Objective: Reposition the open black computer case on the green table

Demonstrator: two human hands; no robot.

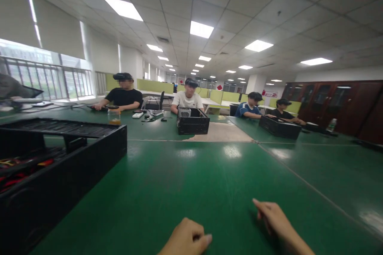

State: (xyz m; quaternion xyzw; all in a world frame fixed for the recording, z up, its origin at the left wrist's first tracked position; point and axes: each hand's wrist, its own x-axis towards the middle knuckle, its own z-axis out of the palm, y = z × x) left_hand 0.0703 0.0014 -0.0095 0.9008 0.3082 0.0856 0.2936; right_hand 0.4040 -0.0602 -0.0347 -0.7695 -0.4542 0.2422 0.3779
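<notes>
Green matting covers the desk [209, 183], on which both hands rest at the lower edge of the view, holding nothing. The left hand [187, 239] is curled into a loose fist, knuckles up, thumb tucked against the fingers. The right hand [277, 217] lies just beside it to the right, fingers drawn narrow and pointing up and to the left, fingertips touching or nearly touching the matting; which of the two cannot be told. Nearest object: an open black computer case [60, 167] at the left, well apart from both hands, its top panel slatted and red and yellow cables [20, 171] showing inside at its near end.

Risk, as judged from this layout: the case stands close to the left border of the view, so a reach toward it by the left hand would be made half blind, and fingers could snag the loose cables or catch on a sheet-metal edge. An elbow sweeping left could also nudge the case along the smooth matting.

Across the desk, four seated people wear head-mounted devices. One works behind a second black case [193, 121], two behind a third [279, 126]. A glass jar [114, 116] and small items lie before the person at far left. All are well apart from the near hands.
</notes>
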